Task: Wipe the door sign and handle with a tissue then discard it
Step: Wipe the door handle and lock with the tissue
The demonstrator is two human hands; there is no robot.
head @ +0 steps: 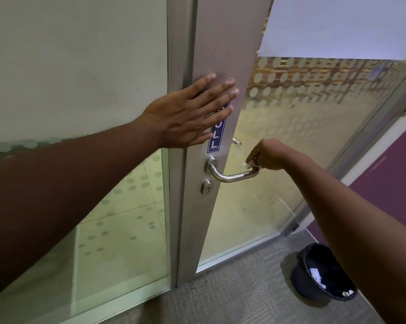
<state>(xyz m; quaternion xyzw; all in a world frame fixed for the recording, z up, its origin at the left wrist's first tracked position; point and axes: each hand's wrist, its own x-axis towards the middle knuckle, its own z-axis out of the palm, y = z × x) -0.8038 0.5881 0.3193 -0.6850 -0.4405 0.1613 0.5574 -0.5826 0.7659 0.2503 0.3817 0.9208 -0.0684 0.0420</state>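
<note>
A blue "PULL" sign (215,136) runs down the grey door stile, its top half covered by my left hand (192,113), which lies flat and open against the door. Below the sign a steel lever handle (232,176) sticks out to the right. My right hand (267,155) pinches a small crumpled white tissue (250,164) against the free end of the handle. Most of the tissue is hidden inside the fingers.
A keyhole cylinder (207,187) sits under the handle. The door has frosted, dotted glass (302,113), with a glass side panel (118,218) at left. A black bin (323,272) holding white scraps stands on the grey carpet at lower right, by a purple wall (389,174).
</note>
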